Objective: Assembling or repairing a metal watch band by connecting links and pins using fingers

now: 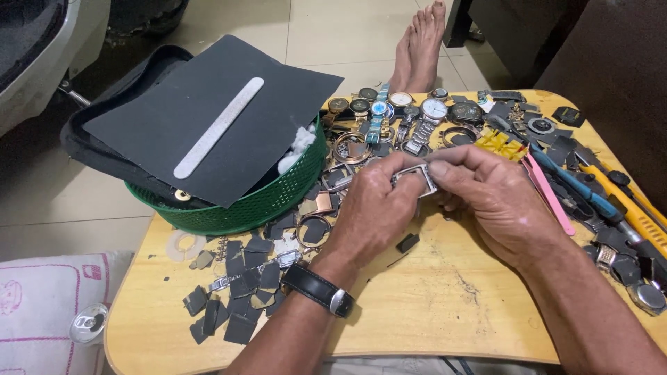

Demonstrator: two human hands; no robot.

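Both hands pinch rect. metal watch case (415,178); left hand (375,212) fingers closed on it; right hand (495,198) too.

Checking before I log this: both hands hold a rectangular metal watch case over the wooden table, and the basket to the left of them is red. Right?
Not quite. In the head view the basket is green, not red. The rest holds: the left hand and right hand together hold the rectangular metal watch case over the wooden table.
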